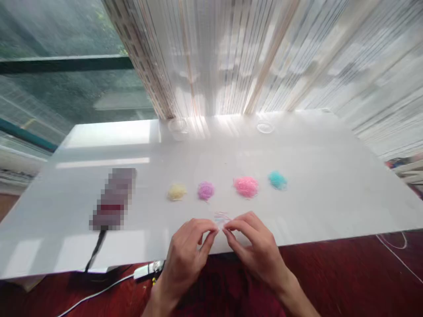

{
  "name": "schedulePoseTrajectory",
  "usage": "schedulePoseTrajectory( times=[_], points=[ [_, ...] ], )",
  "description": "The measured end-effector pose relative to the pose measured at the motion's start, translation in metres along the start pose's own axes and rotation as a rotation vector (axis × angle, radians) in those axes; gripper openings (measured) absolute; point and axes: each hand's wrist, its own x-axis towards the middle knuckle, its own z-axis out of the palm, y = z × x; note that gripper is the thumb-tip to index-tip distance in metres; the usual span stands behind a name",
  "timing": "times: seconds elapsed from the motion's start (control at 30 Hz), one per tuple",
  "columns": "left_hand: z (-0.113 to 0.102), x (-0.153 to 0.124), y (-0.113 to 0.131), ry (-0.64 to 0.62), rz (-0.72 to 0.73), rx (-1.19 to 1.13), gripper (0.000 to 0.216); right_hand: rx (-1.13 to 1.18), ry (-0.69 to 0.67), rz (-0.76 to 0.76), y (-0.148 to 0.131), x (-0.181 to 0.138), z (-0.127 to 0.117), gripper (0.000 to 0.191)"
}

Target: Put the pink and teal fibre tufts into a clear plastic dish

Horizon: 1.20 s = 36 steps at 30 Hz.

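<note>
My left hand and my right hand meet close together over the front edge of the white table. Thumb and index finger are pinched on each; whatever thin thing is between the tips is too small to make out. Just beyond the fingertips lies a small cluster of pink and bluish thin pieces. Farther back, four heaps of fine thin pieces sit in a row: a yellow heap, a purple heap, a larger pink heap and a teal heap.
On the left of the table lies a pixelated, purple-grey oblong item with a dark strap. Two clear round dishes stand near the back edge by the string curtain. Below the front edge are a white power strip and cable.
</note>
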Motion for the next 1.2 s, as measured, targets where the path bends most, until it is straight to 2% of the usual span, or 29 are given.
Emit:
schedulePoseTrajectory(
  times=[0.4,0.5,0.6,0.7,0.9,1.2],
  points=[
    [0.000,0.001,-0.006,0.007,-0.033,-0.038,0.012,0.016,0.018,0.017,0.002,0.001,-0.002,0.011],
    [0.001,0.003,-0.010,0.013,-0.056,0.005,0.012,-0.032,0.065,0.069,0.013,0.006,-0.014,0.008],
    [0.002,0.006,-0.014,0.003,-0.071,0.086,0.014,-0.154,0.179,0.169,0.031,0.016,-0.032,0.004],
    [0.005,0.008,-0.020,-0.021,-0.076,0.168,0.015,-0.249,0.255,0.280,0.050,0.029,-0.046,0.010],
    [0.012,0.010,-0.027,-0.037,-0.084,0.291,0.018,-0.241,0.192,0.359,0.065,0.041,-0.047,0.021],
    [0.017,0.012,-0.026,-0.036,-0.084,0.393,0.019,-0.316,0.210,0.317,0.058,0.029,-0.049,0.017]
  ],
)
